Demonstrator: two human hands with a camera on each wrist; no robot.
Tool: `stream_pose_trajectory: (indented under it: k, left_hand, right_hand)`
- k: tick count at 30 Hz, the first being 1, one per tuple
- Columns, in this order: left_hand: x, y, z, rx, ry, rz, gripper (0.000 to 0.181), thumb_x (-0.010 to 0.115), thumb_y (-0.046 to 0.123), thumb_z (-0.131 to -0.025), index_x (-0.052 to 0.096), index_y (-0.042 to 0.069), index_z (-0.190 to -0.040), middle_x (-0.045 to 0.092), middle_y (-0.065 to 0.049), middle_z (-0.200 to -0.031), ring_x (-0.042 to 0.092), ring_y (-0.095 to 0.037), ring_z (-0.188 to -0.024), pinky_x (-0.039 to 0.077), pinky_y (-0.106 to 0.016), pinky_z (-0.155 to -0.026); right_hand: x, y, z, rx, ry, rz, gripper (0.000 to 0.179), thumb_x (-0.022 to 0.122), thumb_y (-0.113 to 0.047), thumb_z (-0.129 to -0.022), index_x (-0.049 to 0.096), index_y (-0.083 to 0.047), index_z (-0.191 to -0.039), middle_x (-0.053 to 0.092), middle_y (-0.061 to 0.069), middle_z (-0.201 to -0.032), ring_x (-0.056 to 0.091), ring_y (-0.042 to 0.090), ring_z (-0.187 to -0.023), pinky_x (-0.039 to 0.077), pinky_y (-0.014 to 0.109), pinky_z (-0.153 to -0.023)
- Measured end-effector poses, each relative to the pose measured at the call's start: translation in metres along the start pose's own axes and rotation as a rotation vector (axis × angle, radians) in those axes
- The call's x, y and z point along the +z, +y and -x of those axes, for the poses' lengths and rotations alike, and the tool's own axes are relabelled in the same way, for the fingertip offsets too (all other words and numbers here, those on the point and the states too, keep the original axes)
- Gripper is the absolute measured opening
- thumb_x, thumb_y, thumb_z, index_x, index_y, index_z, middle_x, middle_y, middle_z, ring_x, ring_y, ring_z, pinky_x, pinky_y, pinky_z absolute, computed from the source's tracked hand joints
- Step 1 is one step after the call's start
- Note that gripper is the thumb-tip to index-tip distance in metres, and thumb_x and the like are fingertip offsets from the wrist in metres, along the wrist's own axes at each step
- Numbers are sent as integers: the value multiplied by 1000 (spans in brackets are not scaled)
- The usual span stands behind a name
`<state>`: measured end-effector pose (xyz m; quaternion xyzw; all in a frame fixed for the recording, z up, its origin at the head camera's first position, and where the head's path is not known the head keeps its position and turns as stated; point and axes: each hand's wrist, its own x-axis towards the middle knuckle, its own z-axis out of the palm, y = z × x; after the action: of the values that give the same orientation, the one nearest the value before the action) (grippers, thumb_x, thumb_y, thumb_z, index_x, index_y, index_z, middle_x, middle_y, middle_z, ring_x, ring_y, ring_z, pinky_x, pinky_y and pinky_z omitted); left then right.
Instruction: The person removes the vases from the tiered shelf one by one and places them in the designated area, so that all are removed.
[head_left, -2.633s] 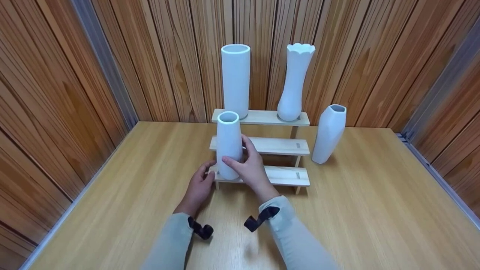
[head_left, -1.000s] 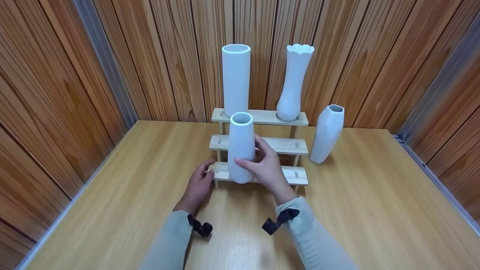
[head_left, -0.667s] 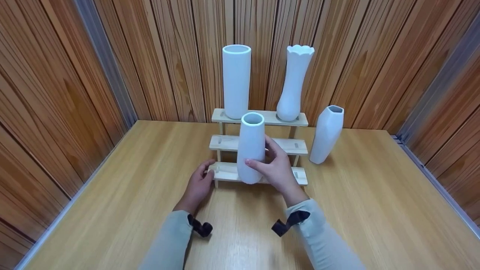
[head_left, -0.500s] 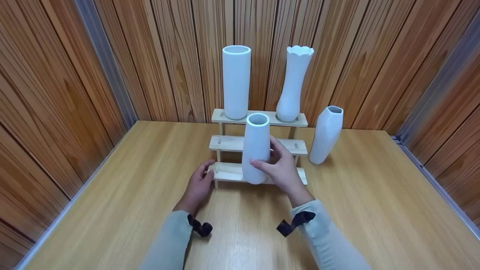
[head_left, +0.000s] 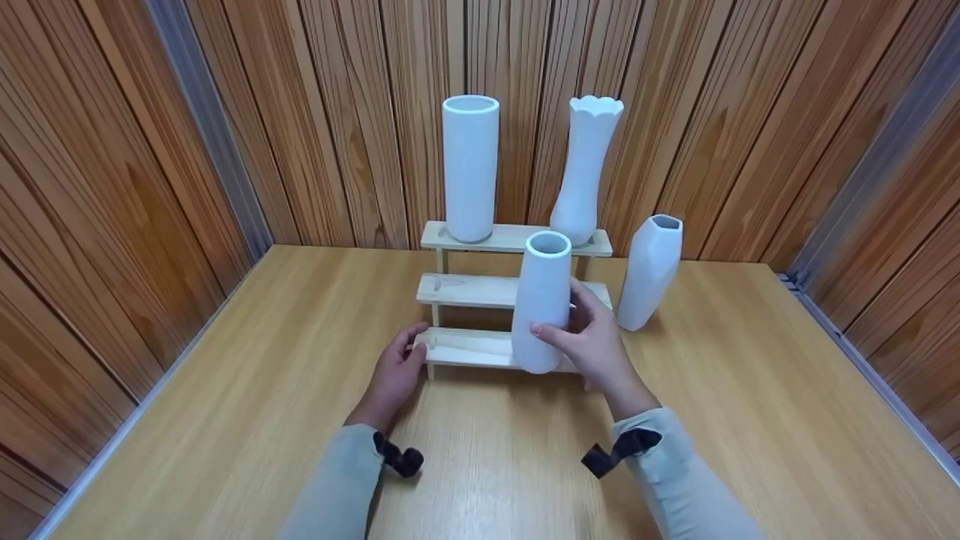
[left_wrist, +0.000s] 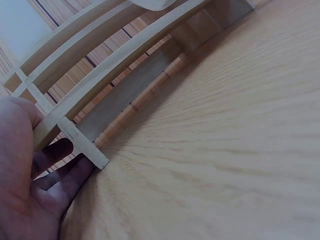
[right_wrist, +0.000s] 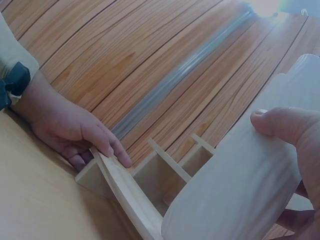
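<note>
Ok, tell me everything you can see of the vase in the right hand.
The tapered vase is white, plain and smooth, apparently ceramic, narrowing upward to a round, open mouth. It is nearly upright, its top leaning slightly right, at the right half of the bottom wooden shelf. The right hand grips its right side, thumb across the front. Whether its base touches the shelf is unclear.

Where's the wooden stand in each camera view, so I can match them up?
Head: wooden stand near the centre.
Left wrist: wooden stand across the upper left.
Right wrist: wooden stand at the bottom, left of centre.
Shared landmark: the left hand, holding the wooden stand's left end.
</note>
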<state>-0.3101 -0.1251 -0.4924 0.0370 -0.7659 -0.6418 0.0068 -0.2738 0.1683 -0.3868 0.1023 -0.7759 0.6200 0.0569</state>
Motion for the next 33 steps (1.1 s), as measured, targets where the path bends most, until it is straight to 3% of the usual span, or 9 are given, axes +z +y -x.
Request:
stream_pose_trajectory:
  k: [12,21,28,33]
  left_hand:
    - [-1,0,3,-38,-5,-7,37,48,29,-107,51,29,-144,42,3,-152,46,-22,-133,40,-46,-113]
    - [-2,-1,2,48,-14,3,40,48,22,-106,50,18,-147,47,-5,-150,46,-25,-131,40,-46,-111]
    - [-3,1,4,-4,-25,10,41,48,27,-107,48,22,-148,46,-2,-148,46,-24,-132,40,-46,-112]
    - [-2,0,4,5,-24,15,41,48,27,-107,48,22,-148,46,-2,-149,46,-24,-132,42,-45,-111]
  right_hand:
    - [-26,4,6,-1,24,18,92,86,-42,-79,39,-24,-155,49,2,-150,52,29,-133,40,58,-110]
    - [-47,8,8,-38,42,19,86,85,-28,-83,39,-18,-155,49,9,-150,50,34,-133,40,61,-108]
    - [-63,9,12,1,46,41,90,84,-32,-84,34,-19,-158,45,11,-153,46,35,-137,37,62,-110]
    - [-74,10,14,12,63,55,89,83,-32,-85,33,-18,-158,44,12,-153,46,36,-137,37,63,-110]
